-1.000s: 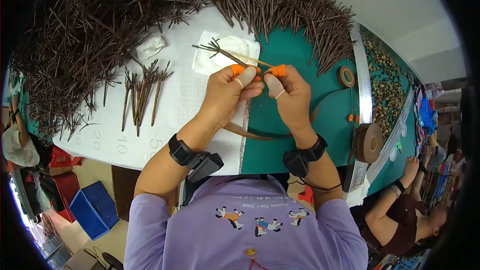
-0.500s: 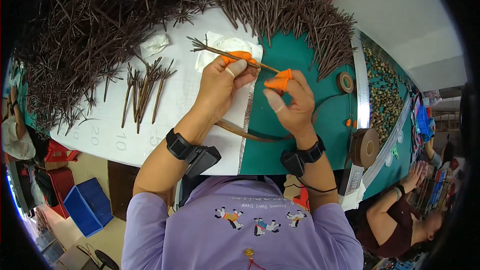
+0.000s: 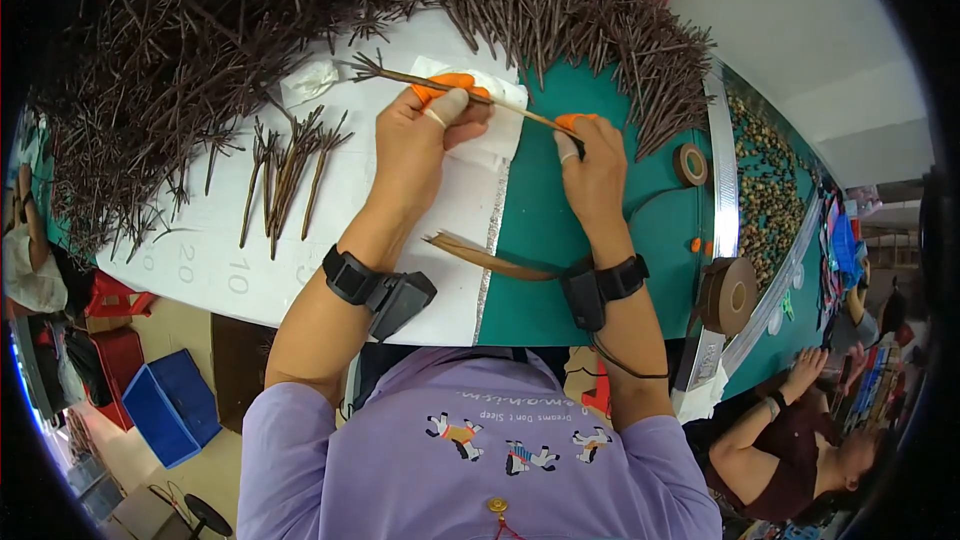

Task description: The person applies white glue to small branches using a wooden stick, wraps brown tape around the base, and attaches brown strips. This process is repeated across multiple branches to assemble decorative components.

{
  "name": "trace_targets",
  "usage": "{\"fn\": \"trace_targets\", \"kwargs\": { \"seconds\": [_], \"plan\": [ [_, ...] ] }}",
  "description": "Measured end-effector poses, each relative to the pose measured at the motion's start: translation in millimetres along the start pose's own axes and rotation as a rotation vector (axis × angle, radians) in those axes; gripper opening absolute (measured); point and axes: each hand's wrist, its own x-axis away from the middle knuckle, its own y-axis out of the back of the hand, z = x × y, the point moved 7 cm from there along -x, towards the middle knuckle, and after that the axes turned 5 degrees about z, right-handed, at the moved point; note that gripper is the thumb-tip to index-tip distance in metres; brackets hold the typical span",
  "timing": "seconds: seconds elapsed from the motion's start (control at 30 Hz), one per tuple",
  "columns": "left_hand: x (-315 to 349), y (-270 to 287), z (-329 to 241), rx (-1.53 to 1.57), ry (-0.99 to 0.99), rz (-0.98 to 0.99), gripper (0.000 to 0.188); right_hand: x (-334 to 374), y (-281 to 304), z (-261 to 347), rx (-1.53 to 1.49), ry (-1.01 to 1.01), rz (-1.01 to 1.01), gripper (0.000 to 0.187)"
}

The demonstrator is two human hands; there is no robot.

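A brown artificial twig with forked tips (image 3: 392,74) slants across in front of me, with my left hand (image 3: 425,135) closed around its lower part. From there a thin tan length (image 3: 528,114), a taut tape strip or bare stem, runs to my right hand (image 3: 597,170); I cannot tell which. The fingers of my right hand pinch its far end. Orange finger covers sit on both hands. Below, a loose brown tape strip (image 3: 490,260) lies across the white and green table halves. Several forked twigs (image 3: 290,175) rest left of my left hand.
Large heaps of brown twigs (image 3: 190,50) border the far and left sides. A tape roll (image 3: 690,165) lies at the right, near a thicker brown roll (image 3: 728,295). Small brown pieces (image 3: 768,170) cover the surface beyond the metal edge. Another person (image 3: 780,440) sits at right.
My left hand has moved left and slightly away with the twig. My right hand has shifted away a little, and the tan length showing between my hands is longer.
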Motion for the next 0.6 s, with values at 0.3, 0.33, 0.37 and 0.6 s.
{"fn": "trace_targets", "kwargs": {
  "seconds": [0.3, 0.33, 0.37, 0.6],
  "plan": [
    [-12, 24, -7, -0.047, -0.054, -0.115, 0.02, 1, 16, 7, -0.18, 0.06, -0.1, 0.019],
    [-12, 25, -7, -0.046, -0.056, -0.119, 0.02, 0, 19, 10, -0.171, 0.084, -0.11, 0.019],
    [-13, 25, -7, -0.03, -0.053, -0.111, 0.02, 0, 20, 10, -0.172, 0.086, -0.109, 0.019],
    [-12, 22, -5, 0.025, -0.05, -0.076, 0.02, 0, 21, 18, -0.089, 0.187, -0.123, 0.02]
  ]
}}
